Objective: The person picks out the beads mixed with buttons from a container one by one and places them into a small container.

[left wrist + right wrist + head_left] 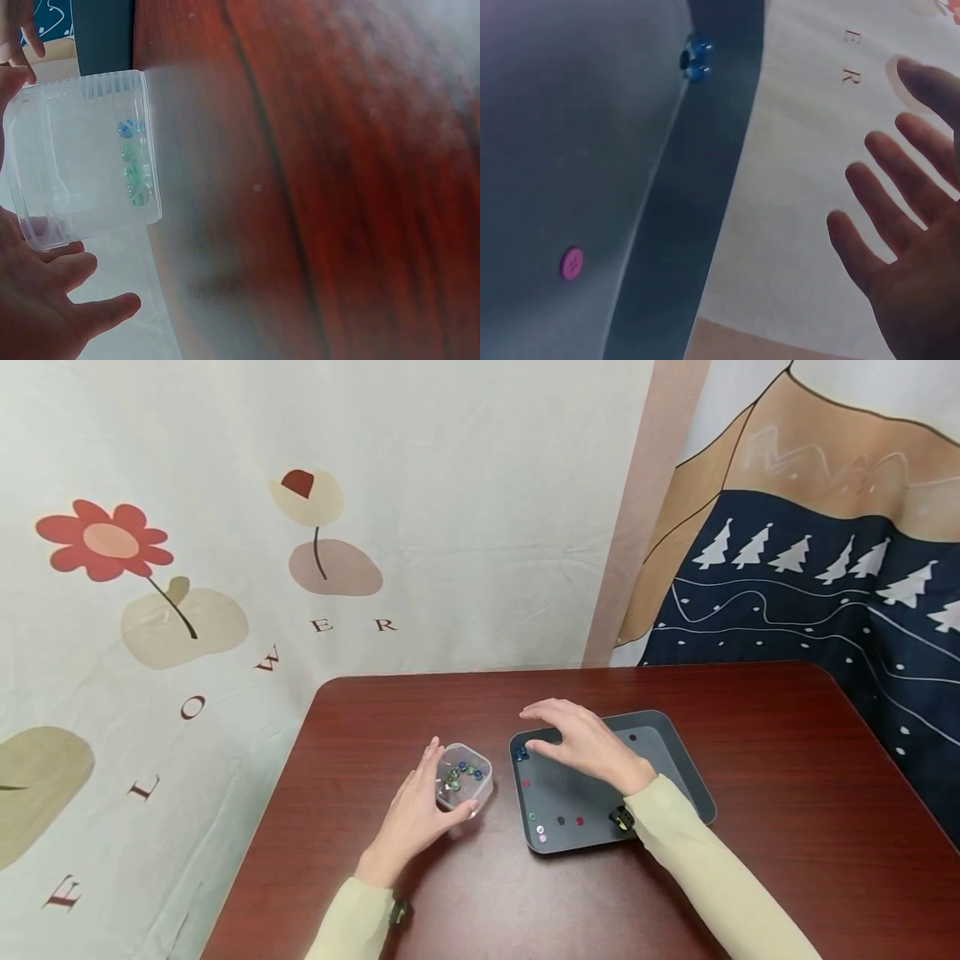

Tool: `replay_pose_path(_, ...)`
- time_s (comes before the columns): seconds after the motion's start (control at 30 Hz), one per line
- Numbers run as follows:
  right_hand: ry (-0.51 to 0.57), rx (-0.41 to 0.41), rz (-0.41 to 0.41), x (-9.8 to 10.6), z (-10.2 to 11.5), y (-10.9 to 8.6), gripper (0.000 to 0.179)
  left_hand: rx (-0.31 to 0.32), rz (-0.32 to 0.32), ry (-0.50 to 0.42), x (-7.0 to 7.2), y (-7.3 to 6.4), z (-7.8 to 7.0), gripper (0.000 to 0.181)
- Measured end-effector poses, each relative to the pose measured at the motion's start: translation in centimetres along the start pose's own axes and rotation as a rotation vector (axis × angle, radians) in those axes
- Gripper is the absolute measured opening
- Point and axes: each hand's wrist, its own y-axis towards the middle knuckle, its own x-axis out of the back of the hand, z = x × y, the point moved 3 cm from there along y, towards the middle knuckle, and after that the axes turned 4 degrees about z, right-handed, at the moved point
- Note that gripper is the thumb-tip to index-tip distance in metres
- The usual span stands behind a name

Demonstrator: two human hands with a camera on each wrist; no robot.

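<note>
My left hand [411, 817] holds a clear plastic box [489, 783] between thumb and fingers. Inside the box lie several blue and green glass marbles [132, 174], gathered at its bottom in the left wrist view. My right hand [588, 745] hovers over the left part of a grey tray [693, 777], its fingers spread and nothing in them. Blue marbles [697, 57] sit together in the tray's corner, below the right fingertips. A pink button [571, 263] lies on the tray floor in the right wrist view.
More buttons are scattered in the tray: a red one [580, 821], a dark one [561, 821] and a white one [540, 830] near its front edge, and another dark button [632, 737] towards the back. The brown table [480, 893] ends at a patterned curtain [480, 527].
</note>
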Motion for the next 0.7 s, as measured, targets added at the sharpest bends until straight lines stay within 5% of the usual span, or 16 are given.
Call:
replay_pose_path(0.33,-0.020,-0.026,0.168,-1.5,-0.8,0.4,0.042,-0.002,-0.003,0.004,0.0,-0.1,0.0,0.101)
replay_pose_path(0.7,-0.047,-0.050,0.245,-3.4,-1.7,0.6,0.043,0.013,0.006,0.005,-0.1,-0.1,0.1,0.103)
